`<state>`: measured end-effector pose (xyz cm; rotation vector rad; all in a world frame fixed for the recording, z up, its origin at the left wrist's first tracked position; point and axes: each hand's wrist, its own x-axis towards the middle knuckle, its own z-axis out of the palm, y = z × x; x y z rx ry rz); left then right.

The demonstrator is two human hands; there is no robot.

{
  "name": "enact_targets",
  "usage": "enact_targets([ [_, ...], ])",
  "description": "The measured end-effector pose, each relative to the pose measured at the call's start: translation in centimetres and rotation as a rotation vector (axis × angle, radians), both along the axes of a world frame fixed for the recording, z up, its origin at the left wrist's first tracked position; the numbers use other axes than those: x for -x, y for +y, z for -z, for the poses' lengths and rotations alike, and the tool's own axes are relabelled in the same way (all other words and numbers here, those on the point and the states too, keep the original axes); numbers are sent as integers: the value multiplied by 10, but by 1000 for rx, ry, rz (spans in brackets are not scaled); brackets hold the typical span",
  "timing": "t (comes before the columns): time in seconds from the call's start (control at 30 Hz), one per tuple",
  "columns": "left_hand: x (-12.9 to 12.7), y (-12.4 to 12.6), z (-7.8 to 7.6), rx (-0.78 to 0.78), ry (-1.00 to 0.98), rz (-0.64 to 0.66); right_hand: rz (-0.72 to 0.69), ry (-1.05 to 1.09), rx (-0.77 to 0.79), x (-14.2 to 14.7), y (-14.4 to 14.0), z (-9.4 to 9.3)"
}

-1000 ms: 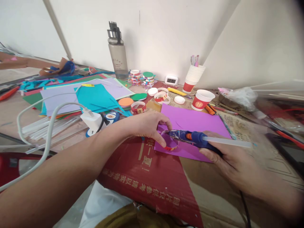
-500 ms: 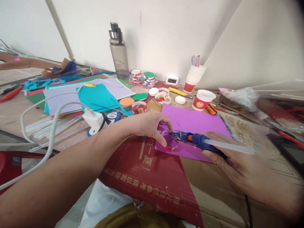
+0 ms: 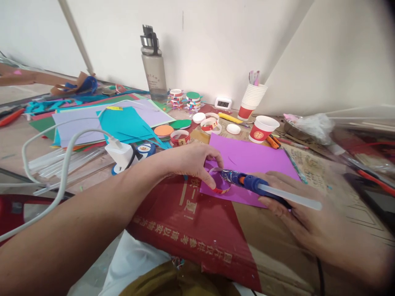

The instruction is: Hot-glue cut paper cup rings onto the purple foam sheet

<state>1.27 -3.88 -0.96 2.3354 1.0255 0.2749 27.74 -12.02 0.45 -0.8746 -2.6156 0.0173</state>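
My left hand (image 3: 193, 161) pinches a small red-and-white paper ring (image 3: 219, 186) against a purple sheet (image 3: 251, 158) lying on red cardboard (image 3: 185, 222). A blue hot glue gun (image 3: 251, 183) is gripped in my right hand (image 3: 300, 218), a clear glue stick jutting from its back. The gun's nozzle points left and rests over the ring's rim, close to my left fingertips.
Coloured paper sheets (image 3: 123, 121) and clear glue sticks (image 3: 61, 162) lie at the left, with a white charger and cable (image 3: 119, 152). Behind stand a water bottle (image 3: 153, 65), stacked paper cups (image 3: 251, 100), a single red cup (image 3: 261, 128), several paper rings and discs (image 3: 182, 135).
The glue gun's nozzle has shifted slightly along the ring's rim and my right hand has dropped a little. My left hand keeps the ring in place.
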Motion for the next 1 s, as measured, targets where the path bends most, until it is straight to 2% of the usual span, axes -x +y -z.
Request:
enact_targets([
  [0.1, 0, 0, 1, 6, -7, 3, 5, 9, -32, 1, -1, -7],
  [0.2, 1, 0, 1, 23, -24, 10, 43, 47, 0, -1, -1, -10],
  [0.37, 1, 0, -1, 25, -9, 7, 137, 73, 106, -10, 4, -7],
  [0.5, 3, -1, -4, 16, 19, -2, 149, 85, 88, -14, 5, -5],
  [0.63, 5, -2, -9, 90, -44, -40, 189, 116, 109, -16, 4, -3],
  [0.73, 3, -1, -10, 100, -156, -138, 234, 154, 137, -16, 4, -4],
  [0.83, 0, 2, -8, -14, -210, -323, 266, 220, 194, -14, 5, -8],
  [0.9, -2, 3, -7, -53, -167, -447, 267, 249, 288, -13, 6, -10],
  [1.0, -7, 2, -9, -6, -51, -561, 284, 291, 407, -12, 9, -11],
])
